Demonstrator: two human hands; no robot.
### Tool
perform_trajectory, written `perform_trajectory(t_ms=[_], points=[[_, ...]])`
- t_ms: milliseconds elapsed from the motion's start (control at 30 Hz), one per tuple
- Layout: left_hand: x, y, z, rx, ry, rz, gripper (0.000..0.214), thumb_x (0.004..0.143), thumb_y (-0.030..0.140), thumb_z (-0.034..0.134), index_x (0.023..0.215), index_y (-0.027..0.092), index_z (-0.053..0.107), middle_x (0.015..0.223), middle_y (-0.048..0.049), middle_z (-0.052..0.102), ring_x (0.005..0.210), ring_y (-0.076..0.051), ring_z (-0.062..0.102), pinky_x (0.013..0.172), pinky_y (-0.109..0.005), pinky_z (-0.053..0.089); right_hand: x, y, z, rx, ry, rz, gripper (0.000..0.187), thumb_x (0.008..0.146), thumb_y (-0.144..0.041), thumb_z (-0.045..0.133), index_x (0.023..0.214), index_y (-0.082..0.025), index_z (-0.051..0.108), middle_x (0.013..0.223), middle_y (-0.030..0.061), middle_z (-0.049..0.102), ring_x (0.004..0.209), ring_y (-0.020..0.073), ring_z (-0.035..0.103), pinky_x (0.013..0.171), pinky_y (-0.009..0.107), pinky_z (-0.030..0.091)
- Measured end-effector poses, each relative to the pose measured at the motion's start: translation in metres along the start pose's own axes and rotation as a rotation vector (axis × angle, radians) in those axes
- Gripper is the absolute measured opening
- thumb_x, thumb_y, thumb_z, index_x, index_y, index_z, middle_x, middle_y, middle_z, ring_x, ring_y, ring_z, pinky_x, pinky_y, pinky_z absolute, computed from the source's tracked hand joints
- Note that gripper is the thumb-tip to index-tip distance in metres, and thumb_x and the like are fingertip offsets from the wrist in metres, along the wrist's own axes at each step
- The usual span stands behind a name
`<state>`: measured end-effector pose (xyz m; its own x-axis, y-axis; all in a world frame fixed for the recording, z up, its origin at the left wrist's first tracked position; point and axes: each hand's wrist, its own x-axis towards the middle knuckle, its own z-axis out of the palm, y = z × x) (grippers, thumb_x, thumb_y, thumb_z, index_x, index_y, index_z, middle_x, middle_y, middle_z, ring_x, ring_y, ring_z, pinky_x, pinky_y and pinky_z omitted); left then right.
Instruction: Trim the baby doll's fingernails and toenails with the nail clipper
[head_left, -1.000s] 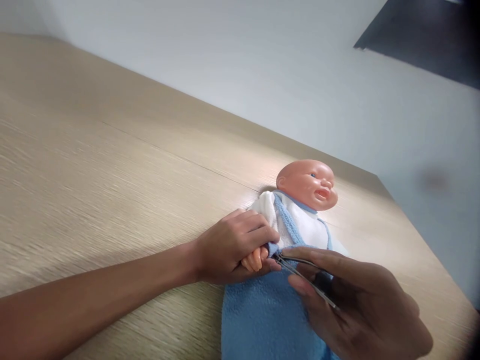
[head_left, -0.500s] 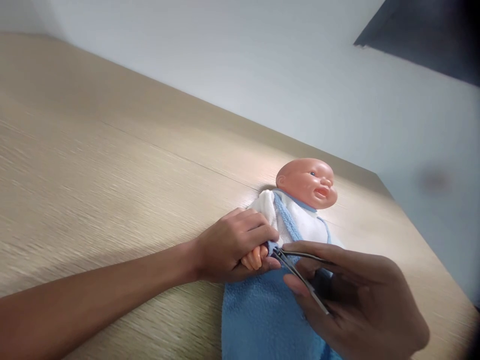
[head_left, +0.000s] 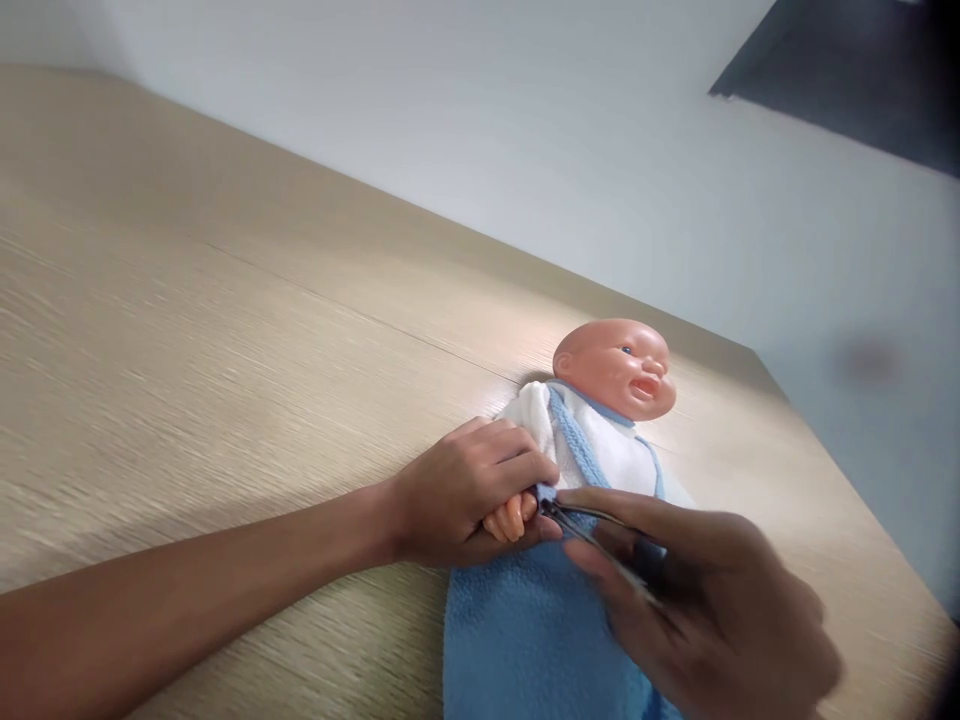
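Observation:
A baby doll (head_left: 613, 366) lies on its back, dressed in a white top and blue fleece clothing (head_left: 517, 630). My left hand (head_left: 476, 490) is closed round the doll's arm at the wrist, and the small orange doll hand (head_left: 511, 517) pokes out between my fingers and thumb. Between the thumb and fingers of my right hand (head_left: 720, 600) is a metal nail clipper (head_left: 600, 545). Its jaws touch the blue sleeve cuff (head_left: 546, 492), close to my left thumb. Whether cloth is caught between the jaws is too small to tell.
Beneath the doll is a light wood-grain table (head_left: 262, 350) with a thin seam across it. A pale wall (head_left: 450, 120) rises behind its far edge. A dark panel (head_left: 855, 80) is at the upper right.
My right hand has shifted slightly left, and the nail clipper's two arms are squeezed closer together. My left hand keeps its hold on the doll's arm.

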<state>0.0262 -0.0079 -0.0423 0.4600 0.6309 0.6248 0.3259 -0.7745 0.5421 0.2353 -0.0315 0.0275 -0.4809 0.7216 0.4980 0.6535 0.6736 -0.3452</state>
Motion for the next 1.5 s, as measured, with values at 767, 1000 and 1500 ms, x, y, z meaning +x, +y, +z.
perform_trajectory(t_ms=[767, 1000, 1500], points=[[0.000, 0.001, -0.001, -0.002, 0.002, -0.002, 0.033, 0.104, 0.045, 0.044, 0.102, 0.016, 0.060, 0.095, -0.0078, 0.068, 0.089, -0.021, 0.062, 0.080, -0.035, 0.046, 0.006, -0.007, 0.001, -0.027, -0.061, 0.005, 0.015, 0.091, -0.039, 0.069, 0.097, -0.026, 0.076, 0.054, -0.0050, 0.066, 0.040, 0.0131, 0.063, 0.059, 0.023, 0.064], [-0.001, 0.000, -0.001, -0.006, -0.004, -0.003, 0.030, 0.103, 0.042, 0.045, 0.102, 0.016, 0.060, 0.096, -0.0079, 0.069, 0.090, -0.021, 0.062, 0.080, -0.035, 0.047, 0.003, -0.011, 0.013, -0.041, 0.041, 0.113, 0.029, 0.090, -0.052, 0.068, 0.102, -0.027, 0.077, 0.054, -0.0019, 0.063, 0.052, 0.0171, 0.070, 0.047, 0.021, 0.058], [-0.001, 0.001, 0.000, 0.000, -0.003, -0.012, 0.029, 0.103, 0.040, 0.042, 0.102, 0.017, 0.059, 0.096, -0.0079, 0.069, 0.089, -0.022, 0.062, 0.080, -0.036, 0.047, 0.008, 0.000, -0.003, -0.013, -0.139, -0.071, 0.028, 0.096, -0.047, 0.067, 0.103, -0.021, 0.071, 0.057, -0.0047, 0.066, 0.032, 0.0086, 0.055, 0.032, 0.015, 0.047]])
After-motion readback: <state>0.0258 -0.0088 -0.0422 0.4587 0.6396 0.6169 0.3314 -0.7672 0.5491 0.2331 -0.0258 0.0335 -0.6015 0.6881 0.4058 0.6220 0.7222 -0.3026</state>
